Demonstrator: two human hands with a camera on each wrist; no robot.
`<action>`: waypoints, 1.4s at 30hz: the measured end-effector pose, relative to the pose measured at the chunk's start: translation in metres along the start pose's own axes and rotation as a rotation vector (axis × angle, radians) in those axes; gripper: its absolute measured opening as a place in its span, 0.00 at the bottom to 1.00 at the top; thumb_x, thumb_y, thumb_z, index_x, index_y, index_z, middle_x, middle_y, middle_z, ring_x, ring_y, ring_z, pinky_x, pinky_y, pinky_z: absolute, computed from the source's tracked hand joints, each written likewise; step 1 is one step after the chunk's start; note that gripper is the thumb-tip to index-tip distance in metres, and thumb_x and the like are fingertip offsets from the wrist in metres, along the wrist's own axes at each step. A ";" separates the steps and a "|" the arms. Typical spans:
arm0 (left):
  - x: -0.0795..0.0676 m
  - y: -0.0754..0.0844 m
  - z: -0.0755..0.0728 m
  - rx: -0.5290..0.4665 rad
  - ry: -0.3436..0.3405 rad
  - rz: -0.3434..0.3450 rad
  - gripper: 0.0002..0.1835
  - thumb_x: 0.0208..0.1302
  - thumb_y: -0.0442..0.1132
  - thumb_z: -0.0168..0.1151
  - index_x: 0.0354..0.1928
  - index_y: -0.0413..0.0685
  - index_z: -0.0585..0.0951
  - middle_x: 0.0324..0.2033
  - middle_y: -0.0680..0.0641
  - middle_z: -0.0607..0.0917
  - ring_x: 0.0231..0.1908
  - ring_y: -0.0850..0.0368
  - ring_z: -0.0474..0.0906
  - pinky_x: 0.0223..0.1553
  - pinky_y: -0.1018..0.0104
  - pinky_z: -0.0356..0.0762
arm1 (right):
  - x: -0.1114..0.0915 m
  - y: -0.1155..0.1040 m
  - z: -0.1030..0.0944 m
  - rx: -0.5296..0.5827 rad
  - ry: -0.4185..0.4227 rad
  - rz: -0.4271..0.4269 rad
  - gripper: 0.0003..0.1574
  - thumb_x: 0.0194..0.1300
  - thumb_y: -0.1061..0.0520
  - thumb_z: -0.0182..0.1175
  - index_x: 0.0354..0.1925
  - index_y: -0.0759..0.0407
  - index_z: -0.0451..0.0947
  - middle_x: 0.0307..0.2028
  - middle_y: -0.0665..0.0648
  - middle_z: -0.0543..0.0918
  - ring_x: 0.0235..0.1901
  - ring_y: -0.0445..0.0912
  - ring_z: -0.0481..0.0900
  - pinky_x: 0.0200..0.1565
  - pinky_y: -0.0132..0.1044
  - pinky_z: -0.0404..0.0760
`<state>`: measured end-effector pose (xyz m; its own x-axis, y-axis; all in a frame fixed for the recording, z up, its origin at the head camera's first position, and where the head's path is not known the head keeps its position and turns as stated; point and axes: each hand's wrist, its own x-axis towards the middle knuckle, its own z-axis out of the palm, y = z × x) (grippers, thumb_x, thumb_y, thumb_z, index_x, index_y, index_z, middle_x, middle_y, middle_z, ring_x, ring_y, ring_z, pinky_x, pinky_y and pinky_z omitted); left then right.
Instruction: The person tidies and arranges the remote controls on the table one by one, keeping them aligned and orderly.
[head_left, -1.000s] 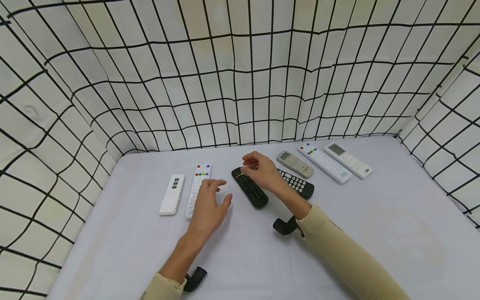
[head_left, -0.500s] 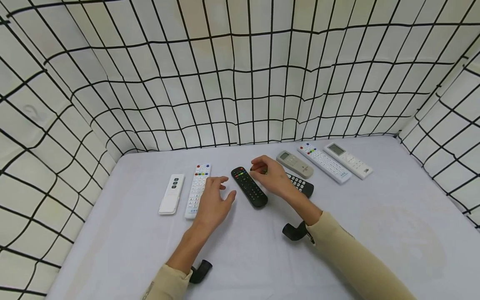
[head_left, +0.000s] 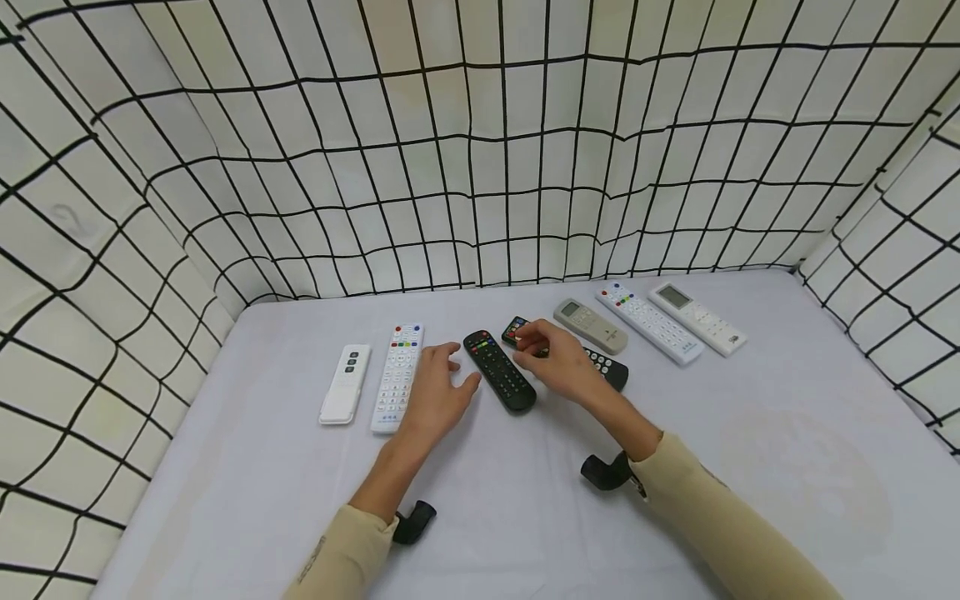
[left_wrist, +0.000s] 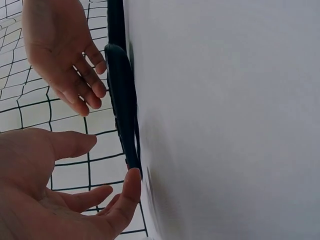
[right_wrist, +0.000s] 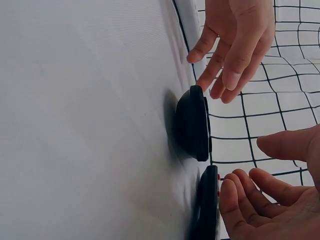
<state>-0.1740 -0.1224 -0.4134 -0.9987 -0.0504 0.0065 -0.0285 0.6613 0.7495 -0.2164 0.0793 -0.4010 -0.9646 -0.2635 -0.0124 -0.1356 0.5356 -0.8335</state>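
Observation:
In the head view my left hand (head_left: pixel 437 398) hovers between a white remote control (head_left: pixel 396 379) with coloured buttons and a black remote control (head_left: pixel 501 372). Its thumb and fingers are spread apart and hold nothing. Over a second black remote control (head_left: pixel 611 370) with round pale buttons is my right hand (head_left: pixel 558 358), hiding that remote's middle. In the right wrist view the right hand (right_wrist: pixel 280 197) has loosely bent fingers beside the second black remote (right_wrist: pixel 207 205), with a gap between thumb and fingers. The left wrist view shows the left hand's fingertips (left_wrist: pixel 132 181) close to the black remote (left_wrist: pixel 122 100); whether they touch cannot be told.
A white remote with three dark buttons (head_left: pixel 345 385) lies at the far left. To the right lie a beige remote (head_left: pixel 591 326), another white remote (head_left: pixel 649 323) and a white remote with a screen (head_left: pixel 697 318). Black netting (head_left: pixel 480 167) over white cloth surrounds the table.
My right hand has moved right, from over the middle black remote to over the second black one. My left hand has drifted slightly right and forward. The remotes lie where they were.

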 end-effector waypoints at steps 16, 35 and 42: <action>0.011 0.000 0.007 -0.021 -0.012 -0.027 0.38 0.68 0.41 0.69 0.74 0.34 0.66 0.65 0.34 0.73 0.60 0.41 0.81 0.61 0.49 0.79 | -0.015 0.011 -0.008 -0.001 -0.051 -0.004 0.25 0.71 0.57 0.66 0.63 0.63 0.77 0.56 0.62 0.86 0.55 0.53 0.84 0.52 0.41 0.82; 0.026 0.007 0.013 -0.034 -0.010 -0.078 0.42 0.67 0.43 0.71 0.77 0.36 0.63 0.73 0.34 0.68 0.58 0.39 0.82 0.64 0.47 0.78 | -0.025 0.023 -0.002 -0.028 -0.116 -0.062 0.31 0.62 0.59 0.74 0.61 0.66 0.77 0.56 0.65 0.85 0.56 0.57 0.84 0.60 0.51 0.83; 0.032 0.005 0.016 -0.003 -0.017 -0.102 0.43 0.67 0.45 0.70 0.78 0.38 0.62 0.74 0.36 0.67 0.56 0.42 0.82 0.59 0.49 0.80 | -0.026 0.021 0.004 -0.035 -0.142 -0.071 0.38 0.58 0.60 0.76 0.64 0.68 0.75 0.56 0.66 0.84 0.55 0.56 0.83 0.56 0.46 0.85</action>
<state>-0.2068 -0.1088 -0.4207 -0.9912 -0.1046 -0.0809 -0.1298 0.6510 0.7479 -0.1936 0.0945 -0.4206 -0.9110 -0.4110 -0.0343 -0.2125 0.5389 -0.8151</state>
